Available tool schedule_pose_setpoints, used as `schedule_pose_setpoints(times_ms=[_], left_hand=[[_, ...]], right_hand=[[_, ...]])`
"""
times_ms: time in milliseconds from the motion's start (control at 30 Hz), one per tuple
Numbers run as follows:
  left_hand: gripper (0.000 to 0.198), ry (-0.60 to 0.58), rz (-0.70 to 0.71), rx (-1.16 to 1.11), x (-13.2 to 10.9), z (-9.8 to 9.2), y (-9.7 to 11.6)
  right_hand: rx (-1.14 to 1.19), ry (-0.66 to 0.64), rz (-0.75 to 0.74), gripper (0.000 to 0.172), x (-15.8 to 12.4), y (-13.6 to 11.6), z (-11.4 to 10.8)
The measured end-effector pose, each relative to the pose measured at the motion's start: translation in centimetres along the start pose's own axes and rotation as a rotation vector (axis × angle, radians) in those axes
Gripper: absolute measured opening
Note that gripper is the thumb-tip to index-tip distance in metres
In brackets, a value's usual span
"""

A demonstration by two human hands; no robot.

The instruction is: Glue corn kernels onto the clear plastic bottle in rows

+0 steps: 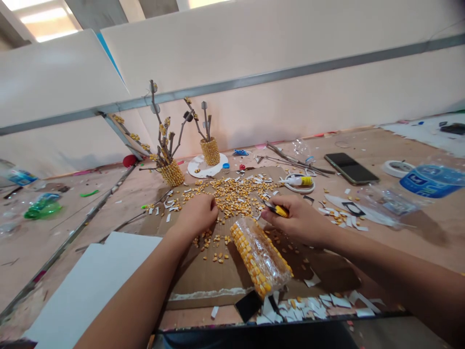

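Gripping cutter (281,211) in closed R hand (296,218); resting mostly curled L hand (199,211) by loose corn (236,196), can't tell if pinching any. See part-covered tube (259,254) btwn forearms, nr front of cardboard (203,278). Prob best: pick whole corn, aim cutter away from L hand & tube.

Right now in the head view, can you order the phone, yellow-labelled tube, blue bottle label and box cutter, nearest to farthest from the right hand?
1. Box cutter: held in the right hand.
2. Yellow-labelled tube: just beyond it.
3. Smartphone: farther right.
4. Blue bottle label: toward the right edge.
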State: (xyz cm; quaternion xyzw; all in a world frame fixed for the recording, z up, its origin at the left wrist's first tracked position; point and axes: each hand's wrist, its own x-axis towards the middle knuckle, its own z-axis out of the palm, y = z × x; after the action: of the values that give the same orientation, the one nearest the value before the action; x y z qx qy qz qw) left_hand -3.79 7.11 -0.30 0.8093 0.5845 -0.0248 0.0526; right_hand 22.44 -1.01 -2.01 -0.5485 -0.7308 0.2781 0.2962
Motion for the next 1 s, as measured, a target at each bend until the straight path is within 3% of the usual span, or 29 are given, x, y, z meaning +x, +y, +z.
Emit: schedule_pose_setpoints(times_ms=[433, 533, 733, 1000], left_hand=[[0.016, 0.024, 0.025, -0.033, 0.1, 0.4, 0.3], [0.011, 0.038, 0.069, -0.044, 0.2, 0.4, -0.1], [0.021, 0.069, 0.166, -0.061, 0.6, 0.3, -1.1], [0.023, 0.011, 0.301, -0.040, 1.0, 0.6, -1.5]], right_hand=[[0.018, -0.009, 0.011, 0.040, 0.0, -0.4, -0.2], [0.029, -0.009, -0.006, 0.041, 0.1, -0.5, -0.3], [0.010, -0.002, -0.007, 0.039, 0.0, -0.4, -0.2], [0.054, -0.003, -0.031, 0.041, 0.0, -0.2, -0.3]])
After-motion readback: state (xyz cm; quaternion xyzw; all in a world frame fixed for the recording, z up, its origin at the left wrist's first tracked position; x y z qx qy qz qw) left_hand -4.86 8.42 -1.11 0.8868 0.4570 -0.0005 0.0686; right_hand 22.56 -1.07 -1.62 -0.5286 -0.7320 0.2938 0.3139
